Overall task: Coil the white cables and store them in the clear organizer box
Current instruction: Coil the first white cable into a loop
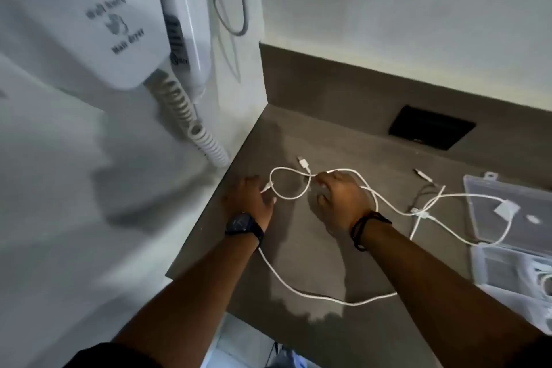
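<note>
The first loop of a coil is being formed on the grey countertop (343, 134). A long white cable (313, 293) is spread across it: one round loop lies between the two hands, a long slack run sweeps toward the body below the left wrist, and further lengths trail away to the right of the right hand. The right hand (340, 200) is closed on the cable where the loop crosses itself. The left hand (251, 197) is laid low beside the loop with the cable pinched near the fingertips; how firmly it is gripped cannot be told.

Next, the slack is judged to need drawing in and laying as further loops onto the first, with the crossing kept pinched so the turns do not spring apart.

The clear organizer box (478, 188) is seen well to the right of the right hand, lid open. A white cable end with its plug is draped into it, and what appears to be another coiled white cable is held in a nearer compartment. A loose connector (303, 163) lies just beyond the right hand.
</note>
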Demonstrator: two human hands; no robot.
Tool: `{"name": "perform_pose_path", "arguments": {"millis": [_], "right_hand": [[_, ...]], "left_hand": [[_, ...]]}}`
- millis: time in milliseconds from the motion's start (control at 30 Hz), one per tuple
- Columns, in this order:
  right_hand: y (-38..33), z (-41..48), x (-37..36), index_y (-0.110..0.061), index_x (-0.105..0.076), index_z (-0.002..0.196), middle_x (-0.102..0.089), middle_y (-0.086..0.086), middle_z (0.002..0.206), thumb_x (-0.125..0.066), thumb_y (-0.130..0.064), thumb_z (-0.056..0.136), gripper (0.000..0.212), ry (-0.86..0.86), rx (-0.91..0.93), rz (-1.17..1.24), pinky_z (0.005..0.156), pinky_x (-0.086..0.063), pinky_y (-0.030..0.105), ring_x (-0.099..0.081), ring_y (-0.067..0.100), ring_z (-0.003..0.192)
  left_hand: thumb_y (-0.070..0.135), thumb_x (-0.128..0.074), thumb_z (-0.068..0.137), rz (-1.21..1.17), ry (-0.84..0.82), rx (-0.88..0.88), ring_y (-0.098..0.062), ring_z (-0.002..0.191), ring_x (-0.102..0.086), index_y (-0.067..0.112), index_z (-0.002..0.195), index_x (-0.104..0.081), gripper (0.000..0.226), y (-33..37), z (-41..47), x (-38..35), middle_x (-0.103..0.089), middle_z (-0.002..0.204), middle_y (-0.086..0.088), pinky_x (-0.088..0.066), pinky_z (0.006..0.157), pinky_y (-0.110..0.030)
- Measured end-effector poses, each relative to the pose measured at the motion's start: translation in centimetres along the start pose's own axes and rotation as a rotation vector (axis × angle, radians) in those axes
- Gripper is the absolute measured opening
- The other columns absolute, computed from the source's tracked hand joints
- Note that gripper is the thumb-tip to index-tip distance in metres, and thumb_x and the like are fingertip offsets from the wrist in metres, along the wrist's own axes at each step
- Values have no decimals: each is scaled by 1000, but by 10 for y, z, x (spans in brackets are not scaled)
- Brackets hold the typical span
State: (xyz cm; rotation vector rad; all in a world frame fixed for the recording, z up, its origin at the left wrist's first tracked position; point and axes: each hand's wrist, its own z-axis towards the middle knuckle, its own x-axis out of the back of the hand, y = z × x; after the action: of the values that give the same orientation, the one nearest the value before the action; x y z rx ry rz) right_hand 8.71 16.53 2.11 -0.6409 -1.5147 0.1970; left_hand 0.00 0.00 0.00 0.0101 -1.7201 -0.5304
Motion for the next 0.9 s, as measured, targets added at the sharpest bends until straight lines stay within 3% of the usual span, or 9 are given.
{"name": "perform_pose_path", "arguments": {"millis": [67,167,300,400,500,700,833,900], "right_hand": [[1,12,-12,-10,-62,105,-65,18,102,-50,-11,80,28,18,-9,50,82,-46,44,-55,39,97],[-2,20,-20,-12,-62,111,-64,17,106,-53,-7,80,33,37,-17,83,82,-47,43,-55,39,98],[-5,26,-14,-11,-61,113,-63,17,108,-58,-10,80,34,21,33,75,85,-46,42,-55,38,99],[-9,26,1,-11,-59,119,-61,17,118,-63,-9,78,41,-17,111,84,93,-40,37,-53,36,108],[-13,18,24,-11,-58,122,-61,16,120,-65,-10,79,43,-15,157,83,96,-39,37,-52,33,113],[-14,-12,83,-12,-67,107,-69,13,107,-57,-16,87,22,8,245,-11,90,-44,42,-58,31,103],[-14,-32,124,-13,-67,101,-70,10,102,-61,-20,81,22,29,275,0,86,-47,37,-60,28,98],[-16,-45,142,-13,-67,97,-71,9,99,-60,-18,81,19,27,288,-17,81,-49,38,-62,29,94]], "left_hand": [[31,-70,77,-27,7,90,-35,106,-58,17,105,-63,32,-8,11,0,-64,110,-10,-46,86,-43],[21,-63,84,-75,40,95,-36,94,-61,12,88,-67,11,-24,17,-6,-69,96,-15,-42,71,-36],[14,-66,82,-250,-14,47,-36,81,-63,5,77,-70,11,-23,16,-2,-71,83,-19,-36,61,-29],[14,-70,79,-318,-15,-62,-33,84,-66,7,81,-74,9,-3,15,12,-74,86,-17,-46,69,-29],[13,-74,75,-304,19,-231,-30,84,-67,11,83,-76,8,24,8,30,-75,88,-13,-44,70,-25],[13,-74,75,-321,51,-422,-25,88,-68,14,83,-77,9,82,-21,72,-76,91,-9,-47,74,-27],[34,-64,71,-289,158,-566,-28,74,-69,9,77,-77,29,112,-45,97,-73,77,-17,-50,65,-33],[34,-63,68,-337,144,-554,-26,77,-68,10,78,-76,30,122,-56,109,-74,80,-14,-49,71,-34]]}}
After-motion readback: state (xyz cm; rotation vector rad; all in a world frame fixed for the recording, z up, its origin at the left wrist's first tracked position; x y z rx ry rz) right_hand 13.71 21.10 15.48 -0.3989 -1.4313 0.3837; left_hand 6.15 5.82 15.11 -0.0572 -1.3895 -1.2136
